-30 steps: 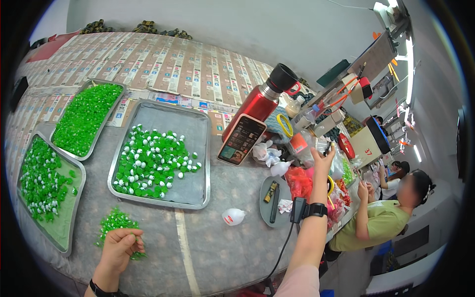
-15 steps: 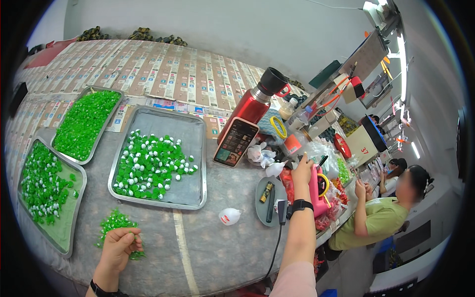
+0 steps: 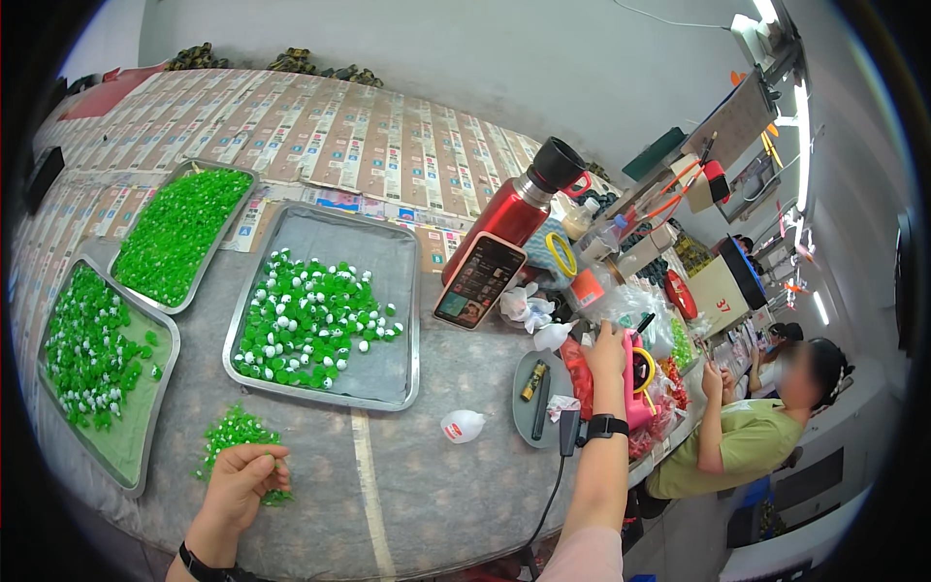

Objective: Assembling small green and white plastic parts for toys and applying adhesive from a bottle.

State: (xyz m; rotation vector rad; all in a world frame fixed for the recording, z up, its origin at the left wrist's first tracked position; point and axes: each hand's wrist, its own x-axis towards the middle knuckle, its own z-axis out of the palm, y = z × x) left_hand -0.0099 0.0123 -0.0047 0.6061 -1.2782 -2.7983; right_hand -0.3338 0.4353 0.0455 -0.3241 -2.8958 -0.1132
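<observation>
My left hand (image 3: 250,477) is closed in a pinch over a small pile of green plastic pieces (image 3: 236,429); what its fingertips hold, if anything, is too small to make out. At the right my right hand (image 3: 608,355) reaches between a red plastic bag (image 3: 579,380) and a pink container (image 3: 637,411), its fingers mostly hidden. Close by lies a grey oval dish (image 3: 527,419) with a patterned lighter (image 3: 533,381) and a dark stick (image 3: 541,400). In the middle tray (image 3: 411,320) lie green pieces with white eye-like balls (image 3: 315,315). A white squeeze bulb (image 3: 463,426) rests on the table.
Two more metal trays stand left, one full of green pieces (image 3: 184,233), one of green-and-white pieces (image 3: 87,349). A phone (image 3: 480,279) leans on a red thermos (image 3: 504,213). A black cable (image 3: 549,504) hangs by my right forearm. Another person (image 3: 747,427) sits right.
My right hand has dipped slightly toward the pink container. My left hand keeps its pinch by the green pile. The whole view has shifted a little.
</observation>
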